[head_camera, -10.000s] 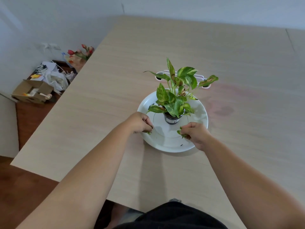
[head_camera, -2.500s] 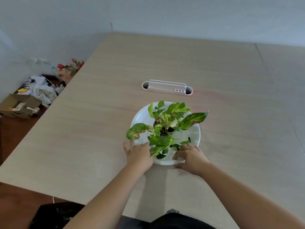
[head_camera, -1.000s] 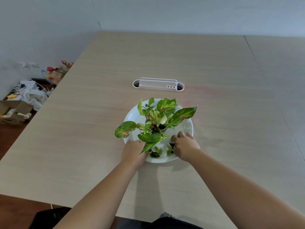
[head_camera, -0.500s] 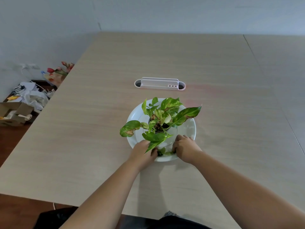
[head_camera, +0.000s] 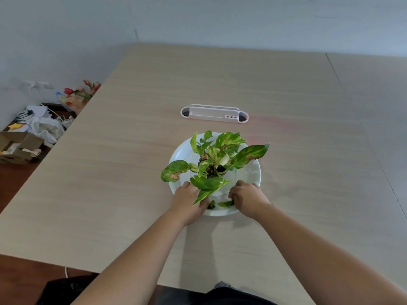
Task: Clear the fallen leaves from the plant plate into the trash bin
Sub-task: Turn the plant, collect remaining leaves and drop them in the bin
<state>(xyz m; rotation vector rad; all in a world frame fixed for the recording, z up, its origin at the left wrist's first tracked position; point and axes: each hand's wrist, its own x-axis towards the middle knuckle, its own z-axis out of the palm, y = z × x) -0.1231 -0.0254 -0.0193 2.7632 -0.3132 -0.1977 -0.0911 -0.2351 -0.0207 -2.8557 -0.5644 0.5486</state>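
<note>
A white plant plate [head_camera: 253,172] sits mid-table with a small dark pot of a green and yellow plant [head_camera: 217,155] on it. A few fallen leaves [head_camera: 224,204] lie on the plate's near rim, between my hands. My left hand [head_camera: 189,199] rests on the near left rim. Its fingertips curl toward the leaves and are partly hidden under an overhanging plant leaf. My right hand [head_camera: 246,198] is on the near right rim, fingers curled down onto the leaves. A dark bin-like object [head_camera: 63,289] shows below the table's near edge, at the bottom left.
A white slotted cable port [head_camera: 214,113] lies on the wooden table [head_camera: 110,183] behind the plate. On the floor at the left are a cardboard box [head_camera: 19,146], crumpled paper and bags [head_camera: 44,124], and a bunch of flowers [head_camera: 81,91].
Over the last second both hands have slid along the plate's near rim toward each other, closing in on the fallen leaves. The plate and plant have stayed in place.
</note>
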